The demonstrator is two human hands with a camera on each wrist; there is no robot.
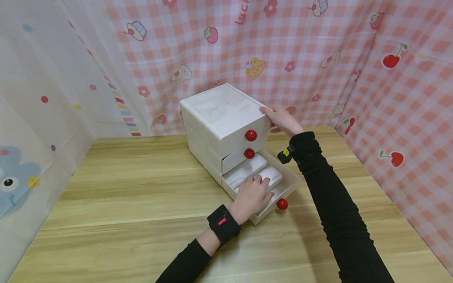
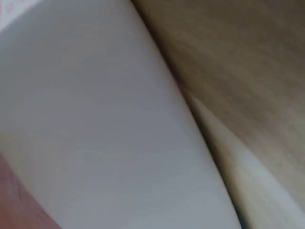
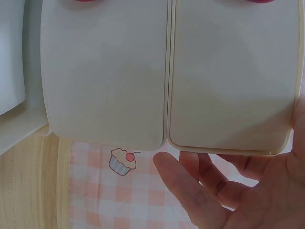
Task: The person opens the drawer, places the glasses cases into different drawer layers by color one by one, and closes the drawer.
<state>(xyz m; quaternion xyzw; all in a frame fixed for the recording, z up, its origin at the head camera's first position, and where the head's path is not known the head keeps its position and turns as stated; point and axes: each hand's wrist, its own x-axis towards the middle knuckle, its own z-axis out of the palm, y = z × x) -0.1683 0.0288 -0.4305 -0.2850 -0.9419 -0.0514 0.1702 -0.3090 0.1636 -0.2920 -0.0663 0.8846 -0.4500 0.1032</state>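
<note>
A white mini drawer cabinet (image 1: 224, 108) with round red knobs stands on the wooden table, its bottom drawer (image 1: 291, 187) pulled out. My left hand (image 1: 252, 196) reaches over that drawer, fingers spread at the near end of a small white box (image 1: 271, 175) with printing on it. The thumb hangs over the drawer's front part. Beside that box lies another white box (image 1: 253, 164), farther in. My right hand (image 1: 283, 120) holds the cabinet's upper right edge, with fingers against its side (image 3: 228, 186). In the left wrist view, a white surface (image 2: 109, 114) fills much of the picture.
Red knobs mark the top drawer (image 1: 251, 135), the middle drawer (image 1: 249, 153) and the pulled-out drawer front (image 1: 282, 204). A pink checked curtain (image 1: 212, 59) hangs close behind the cabinet, with more cloth at both sides. The wooden tabletop (image 1: 141, 188) extends around it.
</note>
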